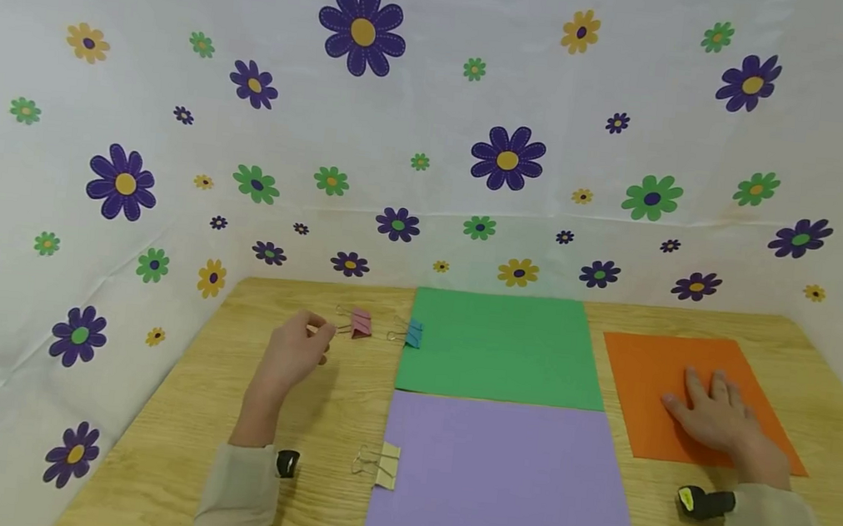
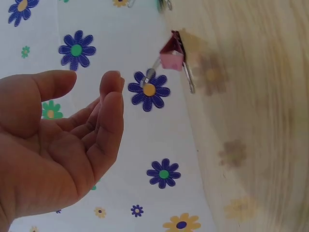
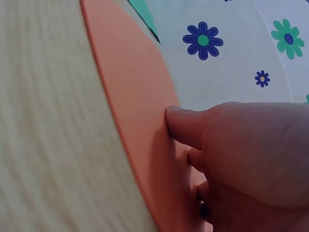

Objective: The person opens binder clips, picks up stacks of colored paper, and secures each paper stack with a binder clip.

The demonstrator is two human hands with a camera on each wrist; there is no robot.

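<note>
My left hand (image 1: 299,348) is over the table, just left of a pink binder clip (image 1: 361,323). In the left wrist view a gap shows between its thumb and loosely bent fingers (image 2: 112,116), and the pink clip stands apart from them. My right hand (image 1: 717,416) rests on an orange sheet (image 1: 631,365) with its fingers spread. In the right wrist view its thumb tip touches the orange surface (image 3: 130,82). A blue binder clip (image 1: 413,334) sits at the left edge of a green sheet (image 1: 504,345).
Nearer me, a purple sheet (image 1: 508,479) lies below the green one, with a pale yellow binder clip (image 1: 388,466) at its left edge. A white flowered cloth (image 1: 421,96) rises behind and beside the wooden table (image 1: 172,442).
</note>
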